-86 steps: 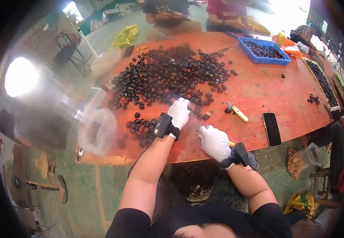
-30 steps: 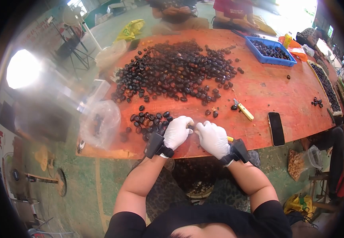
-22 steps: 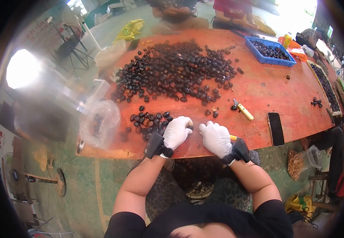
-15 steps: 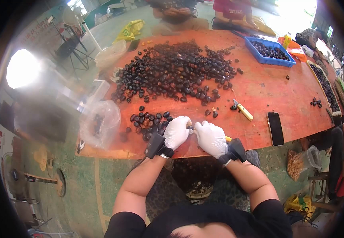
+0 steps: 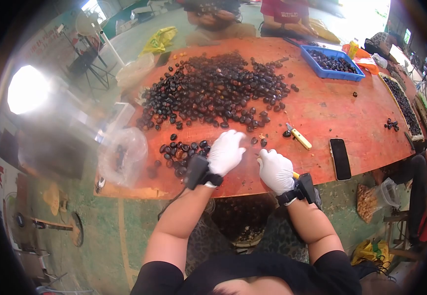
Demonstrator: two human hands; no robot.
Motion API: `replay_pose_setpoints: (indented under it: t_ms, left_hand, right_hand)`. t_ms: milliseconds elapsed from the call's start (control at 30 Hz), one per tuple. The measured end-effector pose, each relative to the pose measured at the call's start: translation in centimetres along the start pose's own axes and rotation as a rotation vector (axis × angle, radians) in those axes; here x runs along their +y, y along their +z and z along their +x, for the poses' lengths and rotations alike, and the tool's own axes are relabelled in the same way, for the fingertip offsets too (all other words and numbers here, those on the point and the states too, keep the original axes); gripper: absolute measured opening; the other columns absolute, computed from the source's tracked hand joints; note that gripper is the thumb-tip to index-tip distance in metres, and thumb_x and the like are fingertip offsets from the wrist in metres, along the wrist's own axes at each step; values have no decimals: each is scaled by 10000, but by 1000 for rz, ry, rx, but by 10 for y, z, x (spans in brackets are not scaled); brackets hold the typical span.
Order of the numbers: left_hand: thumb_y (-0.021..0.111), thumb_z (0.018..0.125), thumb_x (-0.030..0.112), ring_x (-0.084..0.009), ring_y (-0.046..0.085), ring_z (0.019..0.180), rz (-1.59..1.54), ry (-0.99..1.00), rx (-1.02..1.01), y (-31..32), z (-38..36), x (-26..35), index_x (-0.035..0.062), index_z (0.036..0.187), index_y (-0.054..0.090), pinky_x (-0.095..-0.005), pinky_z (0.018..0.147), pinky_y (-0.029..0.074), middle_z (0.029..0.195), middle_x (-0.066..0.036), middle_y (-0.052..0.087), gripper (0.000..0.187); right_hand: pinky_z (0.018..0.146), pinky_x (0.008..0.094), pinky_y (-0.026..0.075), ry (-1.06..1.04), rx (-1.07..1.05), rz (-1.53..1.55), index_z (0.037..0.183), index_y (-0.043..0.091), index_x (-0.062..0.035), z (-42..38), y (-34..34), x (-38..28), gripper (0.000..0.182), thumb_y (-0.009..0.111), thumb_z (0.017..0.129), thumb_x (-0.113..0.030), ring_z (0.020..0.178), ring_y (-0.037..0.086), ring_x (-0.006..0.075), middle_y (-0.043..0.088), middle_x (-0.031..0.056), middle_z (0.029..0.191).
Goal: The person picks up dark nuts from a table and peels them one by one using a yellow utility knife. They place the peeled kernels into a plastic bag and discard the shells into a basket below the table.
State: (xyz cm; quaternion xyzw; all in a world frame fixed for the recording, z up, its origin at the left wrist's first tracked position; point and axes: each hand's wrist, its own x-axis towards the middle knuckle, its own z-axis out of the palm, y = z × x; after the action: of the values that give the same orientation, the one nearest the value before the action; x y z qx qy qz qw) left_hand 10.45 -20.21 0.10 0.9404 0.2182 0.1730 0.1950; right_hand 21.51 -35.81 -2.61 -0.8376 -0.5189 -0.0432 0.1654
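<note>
My left hand [image 5: 226, 153], in a white glove, is raised over the near side of the table, right of a small cluster of dark glossy nuts [image 5: 180, 155]. Its fingers are stretched out and a little blurred, with nothing visible in them. My right hand [image 5: 276, 171], also gloved, is closed around a yellow-handled knife [image 5: 296, 175]; the handle's end shows behind the palm, and the blade is mostly hidden. The hands are apart. Beyond them lies a large heap of the same dark nuts [image 5: 213, 91].
On the red table [image 5: 321, 118] lie another yellow-handled knife [image 5: 299, 137] and a phone [image 5: 340, 159]. A blue tray [image 5: 329, 74] of nuts stands at the far right. A clear plastic bag [image 5: 125, 155] sits at the left edge. Other people sit across the table and at the right.
My hands were together around a small dark piece and have now separated. The left has moved up toward the heap, its fingers extended; the right has shifted right, still holding the knife.
</note>
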Motion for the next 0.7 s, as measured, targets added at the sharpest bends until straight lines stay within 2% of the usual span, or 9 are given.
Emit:
replay_pose_setpoints:
  t_ms: [33, 233, 267, 367, 400, 500, 533, 633, 700]
  left_hand:
    - [730, 826, 178, -366, 611, 1067, -29, 26, 52, 12, 8, 5, 46, 1156, 658, -449, 936, 499, 1079, -160, 652, 362]
    - [692, 822, 88, -365, 618, 997, -119, -22, 35, 45, 26, -1, 75, 1162, 646, -441, 878, 512, 1025, -150, 635, 343]
    - [674, 821, 51, -320, 641, 941, -171, -18, 63, 45, 23, -5, 66, 1157, 645, -395, 841, 530, 1006, -139, 642, 337]
    - [656, 839, 21, -252, 664, 912, -425, -38, 58, 18, 4, 1, 43, 1160, 648, -339, 820, 542, 1006, -124, 657, 322]
    - [674, 838, 4, -198, 671, 924, -463, -9, 58, 16, -2, -4, 41, 1162, 665, -311, 826, 542, 1029, -110, 682, 326]
    - [702, 818, -8, -193, 677, 934, -416, -70, -51, 7, -15, -13, 67, 1176, 681, -308, 824, 543, 994, -99, 705, 367]
    - [755, 778, 15, -213, 673, 912, -535, -145, -66, 9, -19, -15, 83, 1124, 720, -330, 817, 541, 936, -89, 724, 354]
    - [788, 747, 56, -249, 661, 893, -155, 17, -87, 5, -24, -18, 77, 1048, 750, -369, 830, 529, 914, -84, 732, 304]
    - [801, 728, 92, -282, 646, 903, -154, 31, -42, 7, -25, -18, 75, 992, 764, -402, 858, 509, 925, -83, 741, 267]
  right_hand:
    - [602, 441, 553, -2, 5, -3, 973, 596, -105, 0, 2, 0, 151, 611, 923, -246, 734, 689, 320, 625, 130, 830]
    - [605, 436, 556, -13, 25, -1, 972, 598, -107, -1, 3, 3, 138, 603, 912, -232, 725, 690, 323, 625, 128, 819]
    - [605, 435, 557, -15, 21, 2, 972, 598, -107, -1, 4, 3, 137, 603, 910, -229, 722, 689, 323, 625, 128, 818]
    - [598, 437, 552, -3, 25, -2, 967, 597, -109, -1, 3, 1, 144, 606, 916, -243, 722, 685, 320, 623, 127, 815]
    - [596, 438, 550, -8, 31, 12, 964, 595, -109, -1, 2, 0, 147, 611, 917, -248, 726, 683, 318, 623, 127, 815]
    - [589, 439, 543, -47, 62, 52, 954, 589, -111, -1, -1, -4, 158, 623, 919, -261, 737, 677, 312, 621, 125, 816]
    - [587, 440, 540, -77, 78, 68, 952, 587, -111, -1, -1, -5, 162, 627, 919, -265, 739, 675, 310, 620, 124, 816]
    - [583, 438, 535, -134, 73, 76, 945, 585, -111, 1, 0, -9, 166, 637, 914, -266, 745, 671, 305, 619, 121, 817]
    - [582, 435, 532, -154, 65, 73, 940, 584, -110, 2, 3, -10, 166, 640, 910, -264, 746, 670, 302, 620, 118, 818]
